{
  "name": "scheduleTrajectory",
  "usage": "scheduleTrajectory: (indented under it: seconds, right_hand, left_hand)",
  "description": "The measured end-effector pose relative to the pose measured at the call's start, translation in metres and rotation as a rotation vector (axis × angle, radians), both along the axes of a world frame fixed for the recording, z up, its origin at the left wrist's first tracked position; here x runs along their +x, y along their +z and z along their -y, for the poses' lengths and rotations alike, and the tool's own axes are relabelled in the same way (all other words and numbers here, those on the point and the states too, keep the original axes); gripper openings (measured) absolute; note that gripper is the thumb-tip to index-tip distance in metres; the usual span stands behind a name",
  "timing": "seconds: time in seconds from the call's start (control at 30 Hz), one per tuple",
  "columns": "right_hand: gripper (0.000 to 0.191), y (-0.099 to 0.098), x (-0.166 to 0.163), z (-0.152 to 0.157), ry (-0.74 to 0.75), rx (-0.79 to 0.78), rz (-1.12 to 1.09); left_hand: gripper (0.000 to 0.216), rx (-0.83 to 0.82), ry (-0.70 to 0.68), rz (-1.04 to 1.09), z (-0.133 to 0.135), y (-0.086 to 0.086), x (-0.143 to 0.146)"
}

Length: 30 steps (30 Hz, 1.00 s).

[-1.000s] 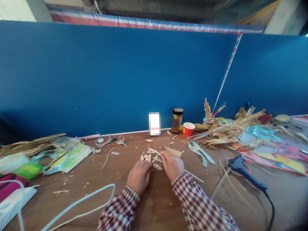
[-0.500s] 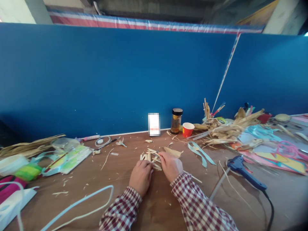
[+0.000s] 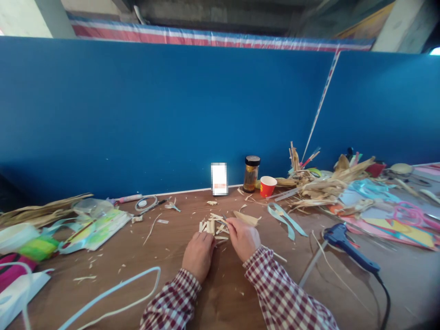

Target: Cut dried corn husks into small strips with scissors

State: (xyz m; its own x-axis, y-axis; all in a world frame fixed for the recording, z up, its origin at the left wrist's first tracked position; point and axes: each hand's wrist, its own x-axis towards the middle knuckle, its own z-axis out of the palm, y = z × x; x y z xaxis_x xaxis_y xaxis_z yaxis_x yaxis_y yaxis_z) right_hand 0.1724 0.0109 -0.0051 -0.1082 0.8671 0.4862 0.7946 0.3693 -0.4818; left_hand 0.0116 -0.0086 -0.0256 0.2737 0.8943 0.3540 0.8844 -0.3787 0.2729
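On the brown table, short pale husk strips [image 3: 210, 225] lie in a small loose pile between my hands. My left hand [image 3: 198, 255], fingers curled together, rests at the near side of the pile; what its fingertips hold, if anything, is hidden. To the right, my right hand [image 3: 242, 239] is closed in a pinch over the pile's right edge. A thin, partly dark tip pokes out past its fingertips, too small to name. Just behind this hand lies a broader piece of dry husk [image 3: 248, 217]. A pale thin stick [image 3: 280, 258] shows beside the right sleeve.
A jar with a black lid [image 3: 252, 174] and a red paper cup [image 3: 267, 187] stand by the blue partition [image 3: 192, 110]. At right lie a blue glue gun [image 3: 350, 247], light-blue ribbon [image 3: 285, 220] and heaped dry husks [image 3: 319, 190]. A cable loop [image 3: 113, 288] lies at left.
My left hand has shifted slightly left and back from the pile, showing more of the strips. The right hand keeps its pinch in nearly the same place. The view has tilted slightly.
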Motion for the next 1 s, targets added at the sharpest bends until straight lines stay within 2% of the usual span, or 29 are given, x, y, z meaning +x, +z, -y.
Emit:
scheduleTrajectory:
  seconds: [0.1, 0.23, 0.3, 0.4, 0.57, 0.67, 0.77, 1.0]
  right_hand:
    - [0.022, 0.001, -0.001, 0.002, 0.031, 0.02, -0.03]
    - [0.024, 0.005, -0.003, 0.007, 0.049, 0.067, -0.038]
    - [0.025, 0.009, -0.003, 0.01, 0.048, 0.087, -0.033]
    - [0.025, 0.013, -0.005, 0.013, 0.077, 0.097, -0.015]
    - [0.024, 0.014, -0.01, 0.017, 0.132, 0.035, 0.064]
    - [0.019, 0.011, -0.011, 0.018, 0.12, -0.03, 0.088]
    - [0.029, 0.009, -0.01, 0.017, 0.136, -0.062, 0.07]
    - [0.02, 0.008, -0.012, 0.017, 0.148, -0.025, 0.02]
  left_hand:
    - [0.018, -0.052, 0.077, 0.296, -0.001, -0.001, -0.002]
    - [0.016, -0.333, 0.12, 1.034, -0.005, -0.003, -0.001]
    - [0.029, -0.462, 0.135, 1.357, -0.006, -0.004, 0.001]
    - [0.045, -0.555, 0.138, 1.64, -0.007, -0.002, 0.004]
    - [0.031, -0.626, 0.084, 1.749, -0.003, 0.003, 0.008]
    - [0.027, -0.664, 0.02, 1.731, -0.001, 0.006, 0.008]
    - [0.025, -0.702, 0.019, 1.701, 0.001, 0.008, 0.008]
    - [0.025, -0.733, 0.033, 1.601, 0.002, 0.007, 0.007]
